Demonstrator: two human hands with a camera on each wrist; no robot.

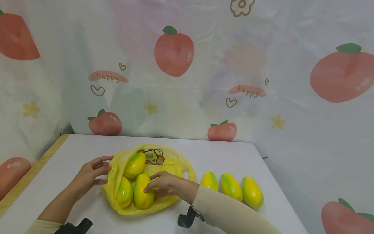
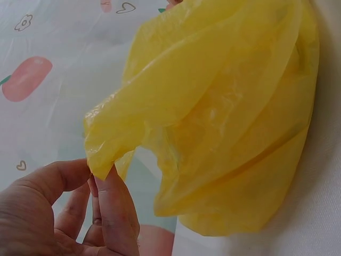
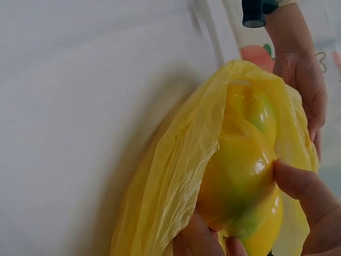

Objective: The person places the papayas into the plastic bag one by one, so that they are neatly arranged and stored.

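A yellow plastic bag [image 1: 172, 159] lies spread on the table with its mouth toward me. Between thumb and fingers, my left hand [image 2: 80, 213] pinches the bag's edge at the left side. My right hand [image 1: 165, 185] reaches into the bag and grips a yellow-green mango [image 3: 240, 176], thumb on one side and fingers on the other. Two more mangoes lie in the bag, an upper mango [image 1: 135, 165] and a left mango [image 1: 124, 192], close against the held one. In the right wrist view, thin plastic partly covers the right fingers.
Three mangoes stand in a row at the right: one [image 1: 209, 181] partly behind the right forearm, a middle one [image 1: 231, 187] and an outer one [image 1: 252, 192]. They sit on the white tabletop [image 1: 233, 156], which meets a fruit-printed backdrop [image 1: 187, 107] at the back.
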